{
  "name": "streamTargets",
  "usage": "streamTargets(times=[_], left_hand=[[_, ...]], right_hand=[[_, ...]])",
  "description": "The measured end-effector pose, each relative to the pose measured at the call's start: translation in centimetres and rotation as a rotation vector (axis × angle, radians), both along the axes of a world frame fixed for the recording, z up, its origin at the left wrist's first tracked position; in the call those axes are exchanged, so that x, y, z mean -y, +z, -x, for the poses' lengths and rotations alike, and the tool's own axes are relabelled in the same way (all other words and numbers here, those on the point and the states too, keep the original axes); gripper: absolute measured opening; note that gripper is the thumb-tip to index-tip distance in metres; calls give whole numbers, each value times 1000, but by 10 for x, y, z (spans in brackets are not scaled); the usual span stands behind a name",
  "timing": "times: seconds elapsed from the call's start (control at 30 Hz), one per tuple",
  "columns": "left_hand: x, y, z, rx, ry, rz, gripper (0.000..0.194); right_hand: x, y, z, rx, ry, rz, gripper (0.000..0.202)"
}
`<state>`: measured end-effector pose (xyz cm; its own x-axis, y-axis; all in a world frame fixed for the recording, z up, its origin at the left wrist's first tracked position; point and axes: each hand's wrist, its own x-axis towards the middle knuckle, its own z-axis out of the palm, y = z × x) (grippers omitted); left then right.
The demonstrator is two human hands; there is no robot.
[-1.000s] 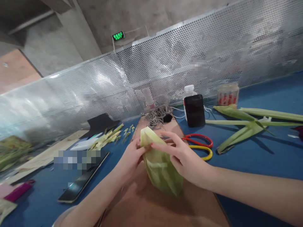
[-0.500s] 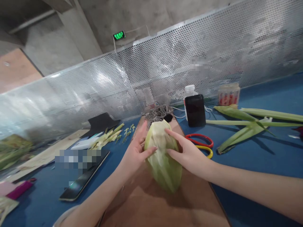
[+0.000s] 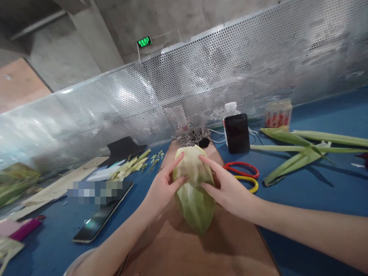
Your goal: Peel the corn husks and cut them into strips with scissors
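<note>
A pale green leafy bundle (image 3: 195, 203), cabbage-like and narrowing toward me, is held between both hands above a brown board (image 3: 172, 245). My left hand (image 3: 165, 186) grips its left side, thumb and index finger on the pale leaf surface. On the right side my right hand (image 3: 227, 188) holds it the same way, fingertips on the upper leaf and thumb lower down. The other fingers of both hands are mostly hidden behind the bundle.
Red wire loops (image 3: 244, 165) and a yellow loop (image 3: 253, 184) lie right of the board. Behind them a black phone (image 3: 237, 134) leans on a white bottle (image 3: 230, 107). Green husk leaves (image 3: 304, 157), a jar (image 3: 278, 115), grey cord (image 3: 192, 136) and a dark tablet (image 3: 103, 214) lie around.
The bundle has shifted slightly left and its lower tip has swung left. My left index finger has come down onto the upper leaf from being raised beside it.
</note>
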<state>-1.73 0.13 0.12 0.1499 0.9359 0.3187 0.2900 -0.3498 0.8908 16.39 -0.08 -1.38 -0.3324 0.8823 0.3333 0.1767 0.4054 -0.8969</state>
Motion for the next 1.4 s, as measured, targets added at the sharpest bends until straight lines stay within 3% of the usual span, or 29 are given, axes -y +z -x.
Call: streamTargets(times=[0.1,0.27,0.4,0.5,0.63,0.93,1.03,1.2,1.3,1.4], left_hand=[[1,-1,0,-78,77,-98,61],[5,3,4,-427,254,-217,50],[5,5,8,-497,275,-291,42],[2,3,10,-412,233,-229,39],[-5,-2,11,-153,170,-144,37],[-5,-2,3,413,3,257,45],[-1,4,-1,447,-13,344,54],[4,11,-4,451,-129,417,74],[5,11,-3,460,-171,415,75],[2,8,0,479,-206,411,72]], right_hand=[[3,3,1,35,-29,-13,60],[3,2,2,89,-56,-18,61],[2,0,3,72,-37,0,63],[3,-1,3,62,6,-6,63],[1,-4,2,1,64,13,66],[-8,-9,-1,-164,105,120,68],[-7,-9,0,-196,125,137,70],[-8,-10,0,-178,7,123,69],[-9,-9,1,-229,36,118,69],[-8,-7,2,-352,75,232,70]])
